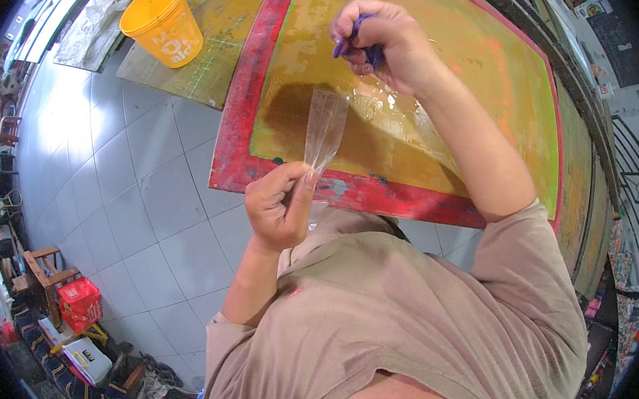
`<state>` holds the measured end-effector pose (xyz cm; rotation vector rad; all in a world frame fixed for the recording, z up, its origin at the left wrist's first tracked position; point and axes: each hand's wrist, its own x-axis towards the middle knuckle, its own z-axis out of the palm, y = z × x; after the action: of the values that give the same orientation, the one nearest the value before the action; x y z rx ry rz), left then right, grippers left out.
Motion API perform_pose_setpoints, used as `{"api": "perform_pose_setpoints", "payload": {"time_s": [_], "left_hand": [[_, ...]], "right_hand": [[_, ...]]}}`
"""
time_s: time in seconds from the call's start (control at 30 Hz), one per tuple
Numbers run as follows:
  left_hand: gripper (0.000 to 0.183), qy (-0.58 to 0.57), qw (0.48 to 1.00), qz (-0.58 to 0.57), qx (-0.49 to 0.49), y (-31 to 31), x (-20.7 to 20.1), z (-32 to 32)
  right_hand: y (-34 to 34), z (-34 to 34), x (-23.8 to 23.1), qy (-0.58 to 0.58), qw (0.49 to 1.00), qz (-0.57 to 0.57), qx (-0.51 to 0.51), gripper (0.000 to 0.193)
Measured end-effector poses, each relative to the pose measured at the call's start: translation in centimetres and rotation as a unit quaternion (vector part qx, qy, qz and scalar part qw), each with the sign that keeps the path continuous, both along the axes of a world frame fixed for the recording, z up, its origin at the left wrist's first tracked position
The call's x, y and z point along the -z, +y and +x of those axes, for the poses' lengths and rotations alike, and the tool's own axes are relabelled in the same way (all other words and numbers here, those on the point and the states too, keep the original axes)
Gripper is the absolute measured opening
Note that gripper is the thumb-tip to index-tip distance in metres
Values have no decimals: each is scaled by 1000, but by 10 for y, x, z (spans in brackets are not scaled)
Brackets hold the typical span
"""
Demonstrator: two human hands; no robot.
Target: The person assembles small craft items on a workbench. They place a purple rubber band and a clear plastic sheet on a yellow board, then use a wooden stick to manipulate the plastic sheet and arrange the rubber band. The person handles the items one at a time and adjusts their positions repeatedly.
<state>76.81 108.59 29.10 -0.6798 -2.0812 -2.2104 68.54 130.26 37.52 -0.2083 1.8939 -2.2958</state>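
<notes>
Between the thumb and fingers of my left hand a strip of clear plastic film is pinched at its gathered lower end, and its wider end stands up. My right hand, raised farther off, is closed around a crumpled purple cloth, which is partly hidden by the fingers. Both hands are above a large screen-printing frame with red, paint-stained edges. Its yellow-brown surface looks wet and shiny in the middle. A dark shadow falls across it.
A yellow plastic bucket stands on a stained board at the far left. Grey tiled floor lies left of the frame. Lower left are a wooden chair, a red bag and a white box. Dark metal rails line the right.
</notes>
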Motion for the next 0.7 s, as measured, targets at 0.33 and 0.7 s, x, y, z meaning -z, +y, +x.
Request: {"api": "perform_pose_setpoints", "payload": {"time_s": [0.33,0.7], "left_hand": [[4,-9,1000,28,-8,0,5,1],[4,14,1000,-6,-12,-1,0,-1]], "right_hand": [[-30,-6,-8,-1,991,27,130,56],[-40,-14,-24,25,985,123,116,47]]}}
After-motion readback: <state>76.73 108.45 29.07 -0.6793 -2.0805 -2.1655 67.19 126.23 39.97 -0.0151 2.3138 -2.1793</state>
